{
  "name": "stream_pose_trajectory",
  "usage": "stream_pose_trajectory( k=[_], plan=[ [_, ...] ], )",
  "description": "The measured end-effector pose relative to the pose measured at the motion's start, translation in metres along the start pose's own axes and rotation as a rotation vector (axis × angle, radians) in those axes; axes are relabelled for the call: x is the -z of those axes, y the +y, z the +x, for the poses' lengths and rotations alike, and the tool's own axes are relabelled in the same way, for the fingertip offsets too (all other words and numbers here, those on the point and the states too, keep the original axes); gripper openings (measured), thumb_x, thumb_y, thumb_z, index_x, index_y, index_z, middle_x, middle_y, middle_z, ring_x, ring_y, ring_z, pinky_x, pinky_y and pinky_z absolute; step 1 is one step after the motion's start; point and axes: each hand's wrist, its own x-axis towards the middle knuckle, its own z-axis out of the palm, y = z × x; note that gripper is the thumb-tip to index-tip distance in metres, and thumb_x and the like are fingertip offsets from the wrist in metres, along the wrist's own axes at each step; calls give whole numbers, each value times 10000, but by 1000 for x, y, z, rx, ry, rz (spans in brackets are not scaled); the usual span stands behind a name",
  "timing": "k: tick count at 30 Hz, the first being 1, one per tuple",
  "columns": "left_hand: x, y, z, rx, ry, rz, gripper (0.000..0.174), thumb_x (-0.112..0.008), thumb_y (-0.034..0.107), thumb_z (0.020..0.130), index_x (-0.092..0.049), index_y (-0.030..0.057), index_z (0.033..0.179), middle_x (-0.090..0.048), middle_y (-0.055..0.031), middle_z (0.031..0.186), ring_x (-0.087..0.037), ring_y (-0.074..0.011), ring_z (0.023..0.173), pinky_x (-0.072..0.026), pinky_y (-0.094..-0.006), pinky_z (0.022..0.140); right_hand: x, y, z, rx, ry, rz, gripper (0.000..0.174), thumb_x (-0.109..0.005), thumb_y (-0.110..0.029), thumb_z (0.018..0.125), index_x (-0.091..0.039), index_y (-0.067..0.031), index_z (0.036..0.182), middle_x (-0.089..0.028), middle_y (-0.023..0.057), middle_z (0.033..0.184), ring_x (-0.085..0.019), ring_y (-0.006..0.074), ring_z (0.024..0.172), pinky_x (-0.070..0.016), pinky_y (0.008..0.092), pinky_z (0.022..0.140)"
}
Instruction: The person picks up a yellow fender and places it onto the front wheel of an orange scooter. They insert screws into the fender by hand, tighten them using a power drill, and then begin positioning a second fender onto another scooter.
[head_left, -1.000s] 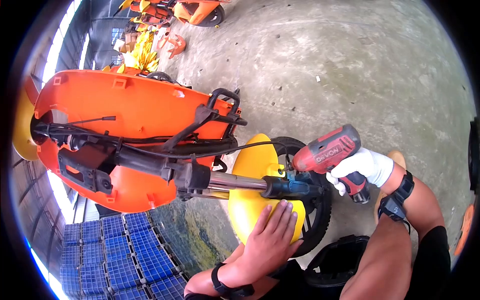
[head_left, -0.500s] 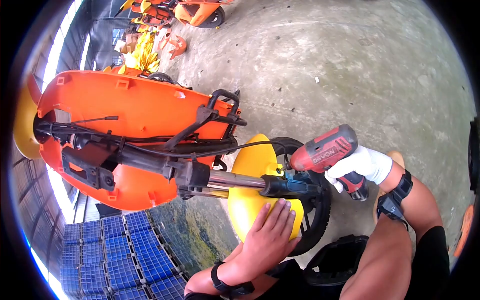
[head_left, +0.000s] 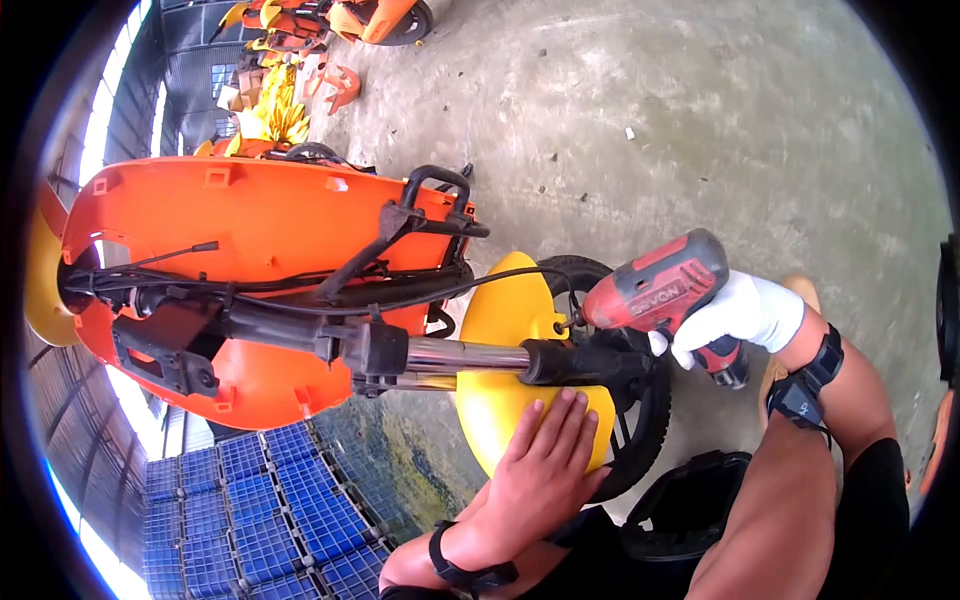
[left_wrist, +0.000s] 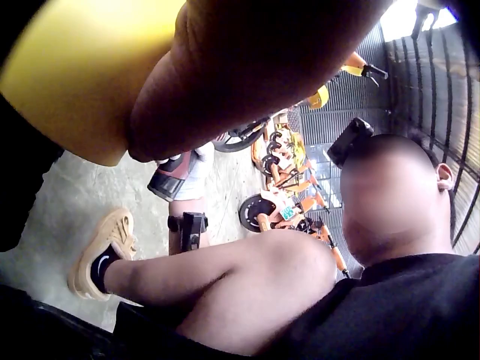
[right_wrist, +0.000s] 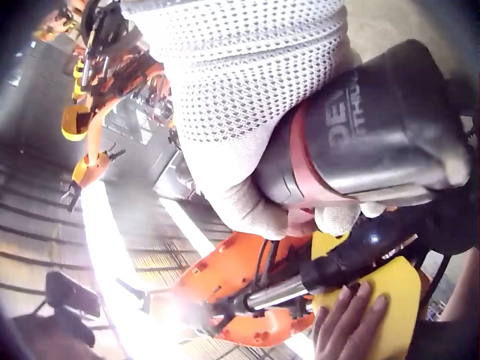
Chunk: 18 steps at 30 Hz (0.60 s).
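Note:
My bare left hand [head_left: 540, 455] lies flat, fingers stretched out, on the yellow front fender [head_left: 482, 425] of a motorbike. My white-gloved right hand [head_left: 745, 315] grips a red and black cordless drill [head_left: 660, 285] by its handle. The drill's bit points left, its tip right at a small tab with a screw on the fender's edge. Between the fender's two halves runs the shiny fork tube [head_left: 470, 357], ending in a black lower leg [head_left: 580, 363] by the wheel [head_left: 655, 420]. In the right wrist view the drill's battery [right_wrist: 375, 135] fills the foreground.
Orange body panels [head_left: 300, 220] with black cables [head_left: 440, 303] and a bent black tube frame [head_left: 400, 220] stand left of the fork. A black open-topped case [head_left: 685, 500] lies near my legs. Blue caged containers [head_left: 250, 500] stand lower left; more orange motorbikes [head_left: 380, 18] stand farther off.
The head view has shifted slightly. The drill has tilted a little, its rear end higher, with the bit still at the tab. A bluish glow on the fork's lower leg is gone. The left hand stays put.

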Motion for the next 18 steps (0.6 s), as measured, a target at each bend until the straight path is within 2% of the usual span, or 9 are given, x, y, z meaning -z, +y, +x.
stream_pose_trajectory(
  k=[4,8,10,12,18],
  plan=[
    [-2,0,-3,-1,13,-22,590,-638,474,854,-605,58,1272,-532,-125,1397,-426,-272,1368,-238,-457,1165,7,-1,3,18,-67,69,361,-706,-84,763,-655,6,1109,-695,102,941,-656,184,712,-544,302,653],
    [-4,-3,-3,-6,13,-27,590,-633,475,856,-607,55,1270,-537,-124,1394,-430,-272,1366,-239,-456,1164,0,-11,1,6,-8,-53,384,-698,-48,739,-659,-1,1117,-691,90,930,-649,177,733,-543,298,668],
    [-4,-3,-3,-15,18,-8,588,-629,473,857,-608,53,1269,-537,-125,1395,-427,-272,1369,-240,-454,1164,3,-14,5,21,-28,-222,406,-706,-29,717,-659,-3,1119,-690,89,928,-647,171,781,-543,297,677],
    [-5,-3,-4,-21,18,-22,585,-626,470,859,-609,51,1268,-537,-127,1394,-426,-274,1370,-241,-455,1164,25,-2,15,44,-128,-92,424,-705,-9,715,-655,-2,1136,-692,101,953,-647,176,802,-547,305,684],
    [-7,-5,-5,-18,21,-26,579,-609,462,868,-607,45,1268,-535,-132,1395,-421,-280,1372,-233,-457,1168,-1,-2,0,24,22,-67,486,-679,20,724,-619,6,1206,-687,125,949,-645,184,742,-547,313,669]
  ],
)
